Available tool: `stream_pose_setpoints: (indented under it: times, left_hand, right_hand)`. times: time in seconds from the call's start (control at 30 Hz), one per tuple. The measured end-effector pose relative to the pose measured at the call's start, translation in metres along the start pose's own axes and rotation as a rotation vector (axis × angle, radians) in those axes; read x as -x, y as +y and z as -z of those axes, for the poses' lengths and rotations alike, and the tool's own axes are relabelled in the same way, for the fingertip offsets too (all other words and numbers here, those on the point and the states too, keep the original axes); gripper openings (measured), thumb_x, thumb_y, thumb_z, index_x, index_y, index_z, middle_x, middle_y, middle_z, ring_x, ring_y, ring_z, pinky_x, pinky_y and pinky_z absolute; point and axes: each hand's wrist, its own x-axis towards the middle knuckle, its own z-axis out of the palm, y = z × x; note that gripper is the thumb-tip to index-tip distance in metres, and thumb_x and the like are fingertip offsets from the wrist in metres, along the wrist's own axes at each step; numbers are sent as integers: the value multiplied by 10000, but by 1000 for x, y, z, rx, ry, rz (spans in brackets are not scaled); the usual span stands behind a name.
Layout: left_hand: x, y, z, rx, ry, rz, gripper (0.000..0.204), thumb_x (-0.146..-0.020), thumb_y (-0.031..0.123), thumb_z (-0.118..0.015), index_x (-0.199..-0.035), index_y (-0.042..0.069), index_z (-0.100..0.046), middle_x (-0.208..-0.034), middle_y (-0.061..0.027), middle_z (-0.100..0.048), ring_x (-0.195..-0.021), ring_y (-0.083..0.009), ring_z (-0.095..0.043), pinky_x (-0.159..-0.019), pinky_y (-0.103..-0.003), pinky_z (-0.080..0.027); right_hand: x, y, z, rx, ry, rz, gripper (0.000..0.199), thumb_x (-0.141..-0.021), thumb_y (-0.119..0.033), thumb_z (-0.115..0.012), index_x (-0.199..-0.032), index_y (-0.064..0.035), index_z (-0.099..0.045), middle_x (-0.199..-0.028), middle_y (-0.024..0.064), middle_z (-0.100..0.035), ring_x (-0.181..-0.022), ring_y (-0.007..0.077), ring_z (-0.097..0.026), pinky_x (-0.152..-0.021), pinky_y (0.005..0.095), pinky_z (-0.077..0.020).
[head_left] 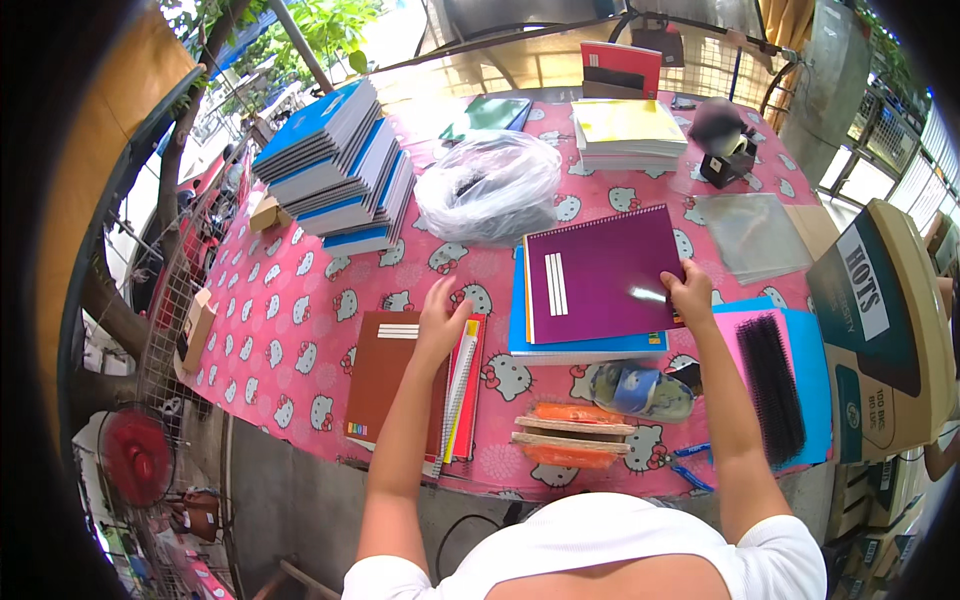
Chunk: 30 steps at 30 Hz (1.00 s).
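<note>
The right hand point(690, 293) pinches the right edge of the purple notebook point(605, 280) in its fingers, and the notebook is on top of the blue notebook pile point(517, 322). The left hand point(440, 320) is to the left of that pile, over the brown notebook point(383, 380), with its fingers loose and open, but I can't tell if they touch it. A clear plastic bag point(500, 192) sits behind the pile on the pink worktop point(250, 370).

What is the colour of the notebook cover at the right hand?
The notebook cover is purple, seen best in the head view.
</note>
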Motion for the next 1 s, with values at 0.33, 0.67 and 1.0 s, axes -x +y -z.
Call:
stream_pose_setpoints:
  times: [0.33, 0.67, 1.0]
  left_hand:
    - [-35, 91, -52, 1222, -240, 57, 249, -886, 122, -663, -1116, 32, -625, -841, 25, -643, -715, -58, -590, -611, -212, -487]
    - [55, 148, 121, 218, 741, -360, 194, -906, 67, -605, -1077, -7, -658, -856, -30, -665, -720, -75, -571, -643, -240, -470]
    - [173, 164, 124, 653, 717, -486, 278, -890, 167, -676, -1064, -44, -627, -948, -46, -661, -811, -87, -581, -728, -235, -467]
  right_hand:
    - [21, -9, 34, -596, -47, -62, 193, -865, -11, -609, -1053, 31, -608, -914, 60, -663, -850, 110, -603, -777, 254, -473]
    - [-6, -20, -3, 38, -126, -200, 273, -757, -99, -717, -954, 42, -589, -845, 118, -675, -690, 163, -644, -625, 308, -515]
    - [126, -124, 46, -183, -322, 327, 939, -696, -368, -814, -1398, -16, -299, -1429, 206, -345, -1326, 328, -351, -1045, 466, -351]
